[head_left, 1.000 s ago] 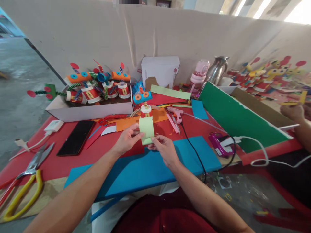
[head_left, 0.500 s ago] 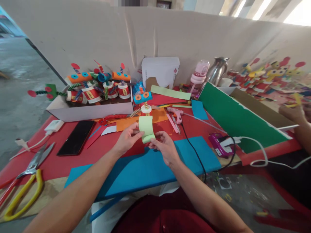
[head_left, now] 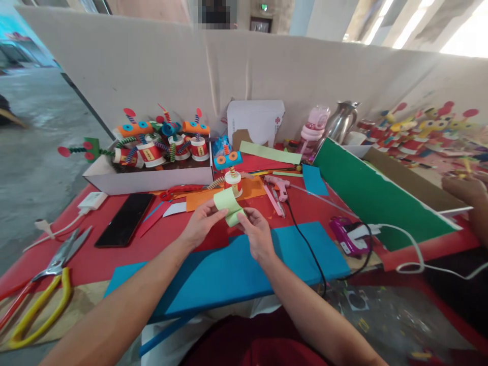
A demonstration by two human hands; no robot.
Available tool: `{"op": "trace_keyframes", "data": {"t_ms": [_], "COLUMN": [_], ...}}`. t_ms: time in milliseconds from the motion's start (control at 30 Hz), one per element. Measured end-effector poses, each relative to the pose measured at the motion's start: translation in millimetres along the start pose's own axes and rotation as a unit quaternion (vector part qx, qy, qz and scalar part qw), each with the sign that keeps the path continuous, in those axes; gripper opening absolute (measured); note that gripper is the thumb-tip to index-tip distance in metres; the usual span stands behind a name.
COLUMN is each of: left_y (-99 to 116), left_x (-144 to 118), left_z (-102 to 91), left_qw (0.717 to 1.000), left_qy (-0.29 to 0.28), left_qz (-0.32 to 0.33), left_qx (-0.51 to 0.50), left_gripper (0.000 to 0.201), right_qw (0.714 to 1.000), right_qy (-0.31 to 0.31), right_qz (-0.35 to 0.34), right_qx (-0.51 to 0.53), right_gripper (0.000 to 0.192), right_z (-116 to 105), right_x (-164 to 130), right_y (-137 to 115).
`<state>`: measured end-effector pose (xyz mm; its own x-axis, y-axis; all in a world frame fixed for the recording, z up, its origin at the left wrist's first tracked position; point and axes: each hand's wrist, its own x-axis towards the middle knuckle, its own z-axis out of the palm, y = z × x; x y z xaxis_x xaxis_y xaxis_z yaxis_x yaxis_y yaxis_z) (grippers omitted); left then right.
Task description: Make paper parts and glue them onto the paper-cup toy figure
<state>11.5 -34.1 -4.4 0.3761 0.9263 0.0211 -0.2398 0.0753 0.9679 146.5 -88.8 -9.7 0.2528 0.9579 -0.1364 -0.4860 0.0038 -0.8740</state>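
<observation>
A pale green paper strip (head_left: 225,200), curled into rolls, is held between both hands over the blue sheet (head_left: 213,272). My left hand (head_left: 200,223) pinches its left side, thumb on top. On the strip's lower right roll, my right hand (head_left: 256,229) presses with thumb and fingers. Just behind the strip stands a paper-cup figure (head_left: 234,184) with a blue tube head and spring-like folded paper limbs. A pink glue gun (head_left: 279,184) lies to the right of that figure. Another pale green strip (head_left: 270,152) rests farther back.
Left are a white box (head_left: 152,179) of cup figures, a black phone (head_left: 124,220) and yellow-handled scissors (head_left: 57,274). Right stand a green-sided box (head_left: 366,195), a purple power strip (head_left: 348,236) with cords, a pink bottle (head_left: 313,129) and a metal jug (head_left: 343,121). Another person's hand (head_left: 465,185) is far right.
The green strip's roll has tilted, its left part now slanting between my hands. Both hands still grip it. The whole view has shifted slightly, with the scene lower in the picture.
</observation>
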Motion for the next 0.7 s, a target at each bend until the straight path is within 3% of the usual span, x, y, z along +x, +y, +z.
{"op": "trace_keyframes", "data": {"t_ms": [333,500,567,600,633,667,700], "left_y": [-1,20,39,49,60,70,78], "left_x": [7,-3,-22,-36,-53,-73,-94], "left_z": [-5.8,-1.6,-13.4,-24.8,-40.2,-59.3,-81.3], "left_qw": [0.998,0.982,0.952,0.923,0.885,0.835,0.769], "left_qy": [0.056,0.047,0.040,0.048,0.073,0.134,0.193], "left_qz": [-0.032,-0.088,-0.065,-0.033,-0.016,-0.016,-0.042], "left_qx": [0.003,0.162,0.298,0.379,0.459,0.534,0.607], "left_gripper": [0.036,0.050,0.046,0.039,0.034,0.033,0.033], "right_qw": [1.000,0.999,0.998,0.997,0.996,0.995,0.994], "right_qy": [0.008,0.024,0.011,0.002,-0.009,-0.021,-0.034], "right_qz": [0.030,0.048,0.061,0.071,0.083,0.095,0.105], "right_qx": [-0.002,0.000,-0.001,-0.004,-0.007,-0.012,-0.016], "right_gripper": [0.034,0.038,0.040,0.041,0.043,0.043,0.044], "right_z": [-5,-9,-11,-11,-12,-13,-13], "right_x": [5,10,11,11,10,9,7], "right_y": [-2,-5,-7,-9,-10,-12,-14]}}
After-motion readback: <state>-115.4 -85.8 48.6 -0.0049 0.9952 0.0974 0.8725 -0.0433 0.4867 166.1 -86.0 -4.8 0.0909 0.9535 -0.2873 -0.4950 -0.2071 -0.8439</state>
